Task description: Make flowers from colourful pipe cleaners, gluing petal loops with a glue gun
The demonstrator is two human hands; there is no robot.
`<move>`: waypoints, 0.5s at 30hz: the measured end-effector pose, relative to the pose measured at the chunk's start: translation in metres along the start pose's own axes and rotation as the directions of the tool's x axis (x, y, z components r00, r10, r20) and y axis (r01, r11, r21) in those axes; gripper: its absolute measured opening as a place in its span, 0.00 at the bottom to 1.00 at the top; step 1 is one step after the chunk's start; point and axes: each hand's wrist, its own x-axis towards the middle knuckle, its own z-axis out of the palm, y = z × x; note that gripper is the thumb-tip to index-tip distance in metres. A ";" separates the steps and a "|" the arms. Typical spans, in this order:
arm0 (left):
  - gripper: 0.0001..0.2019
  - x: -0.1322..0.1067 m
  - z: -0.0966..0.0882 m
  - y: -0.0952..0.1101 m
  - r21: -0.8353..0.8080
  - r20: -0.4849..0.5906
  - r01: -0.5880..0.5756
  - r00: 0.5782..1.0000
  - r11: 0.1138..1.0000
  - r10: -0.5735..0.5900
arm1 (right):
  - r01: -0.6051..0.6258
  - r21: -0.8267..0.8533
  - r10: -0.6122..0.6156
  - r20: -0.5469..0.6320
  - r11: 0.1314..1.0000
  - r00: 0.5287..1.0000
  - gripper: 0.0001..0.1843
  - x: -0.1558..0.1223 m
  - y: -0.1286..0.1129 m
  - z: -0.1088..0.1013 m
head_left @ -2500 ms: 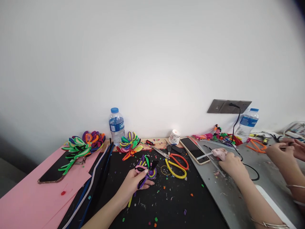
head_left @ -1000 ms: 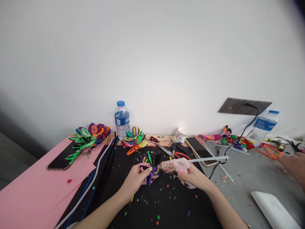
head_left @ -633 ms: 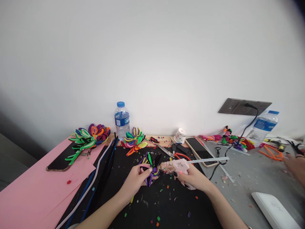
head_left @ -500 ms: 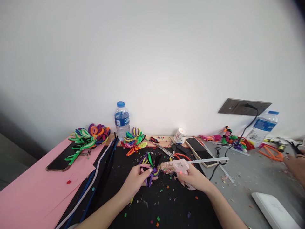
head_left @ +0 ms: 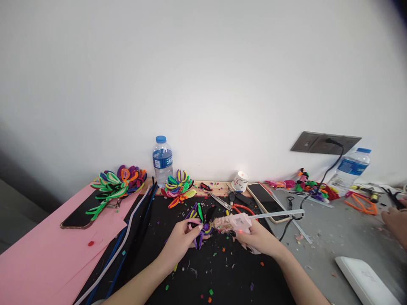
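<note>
Gluing: left hand (head_left: 182, 239) pinches pipe-cleaner flower (head_left: 200, 217), right hand (head_left: 259, 238) clenches glue gun (head_left: 239, 222), nozzle at its 3 o'clock; next we need steady squeeze.

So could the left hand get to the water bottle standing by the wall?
Probably, once freed. The left hand is closed on a pipe-cleaner flower. The water bottle stands upright farther back, and only a finished flower lies beside the path across the black mat.
</note>
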 end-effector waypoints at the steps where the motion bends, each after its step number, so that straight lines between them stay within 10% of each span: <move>1: 0.20 0.000 0.000 0.000 0.010 -0.007 -0.002 1.000 1.000 0.002 | -0.004 -0.007 0.004 0.003 1.000 1.000 0.06 0.000 -0.001 0.000; 15: 0.19 0.002 0.000 -0.002 0.110 -0.033 -0.096 0.994 0.989 0.100 | 0.062 -0.159 -0.064 -0.007 0.985 0.998 0.06 -0.004 -0.010 0.003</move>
